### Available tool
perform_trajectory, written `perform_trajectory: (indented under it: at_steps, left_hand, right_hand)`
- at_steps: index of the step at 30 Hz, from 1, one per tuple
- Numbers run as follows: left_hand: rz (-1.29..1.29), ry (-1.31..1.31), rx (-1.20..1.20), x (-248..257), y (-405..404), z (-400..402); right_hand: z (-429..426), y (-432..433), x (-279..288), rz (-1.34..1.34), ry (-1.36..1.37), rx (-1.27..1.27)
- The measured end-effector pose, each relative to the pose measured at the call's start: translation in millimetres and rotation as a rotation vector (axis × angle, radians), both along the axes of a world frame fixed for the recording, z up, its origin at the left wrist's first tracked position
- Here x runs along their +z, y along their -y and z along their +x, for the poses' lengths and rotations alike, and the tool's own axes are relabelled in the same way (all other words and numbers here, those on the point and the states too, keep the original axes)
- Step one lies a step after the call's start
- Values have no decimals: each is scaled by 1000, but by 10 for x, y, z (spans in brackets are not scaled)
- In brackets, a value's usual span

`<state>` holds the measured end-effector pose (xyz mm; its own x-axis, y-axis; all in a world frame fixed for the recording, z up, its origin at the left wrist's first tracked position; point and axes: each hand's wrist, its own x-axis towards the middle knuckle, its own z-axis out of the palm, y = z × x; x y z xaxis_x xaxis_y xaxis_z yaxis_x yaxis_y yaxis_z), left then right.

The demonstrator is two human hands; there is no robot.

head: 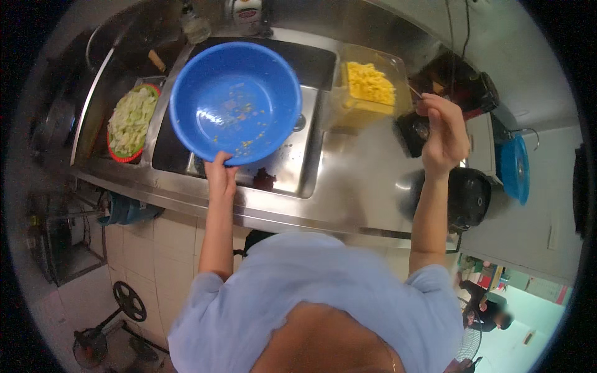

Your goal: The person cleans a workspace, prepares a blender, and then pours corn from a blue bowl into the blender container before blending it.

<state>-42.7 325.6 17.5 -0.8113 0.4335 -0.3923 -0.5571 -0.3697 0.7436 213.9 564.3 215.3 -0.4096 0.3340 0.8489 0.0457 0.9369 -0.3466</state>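
Observation:
My left hand (221, 179) grips the near rim of a large blue plastic basin (233, 102) above the sink. Small yellow and pale scraps stick to its inside wall and bottom. My right hand (443, 130) is raised at the right, pinching a thin, light stick-like thing (414, 90) whose kind is unclear. Just left of that hand stands a clear rectangular container (343, 114) of yellow kernels (371, 84), likely corn, on the steel counter (345, 163).
A red and green basket (125, 159) of chopped pale-green vegetable (133, 119) sits left of the sink (305, 154). A black rounded appliance (470, 198) stands by my right forearm. A blue basin (515, 168) hangs on the right wall. A person (489, 312) is in the lower-right background.

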Motion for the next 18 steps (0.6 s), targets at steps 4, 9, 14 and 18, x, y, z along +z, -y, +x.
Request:
perform_trajectory:
  at_steps: [4,9,14,18]
  left_hand:
    - [-51,-19,-24,-207,20,-261]
    - [-100,77,-110,-548,-355,-717]
    - [-133,249,-135,-1579,-507,-1311]
    - [-297,324,-92,-1901,-528,-1451]
  right_hand:
    - [-629,548,-201,-105,142,252]
    - [-1727,739,-1647,-438,248,278]
    - [-2361,456,-3087,-871,293,9]
    - [-2649,258,-3041,-953,753,-238]
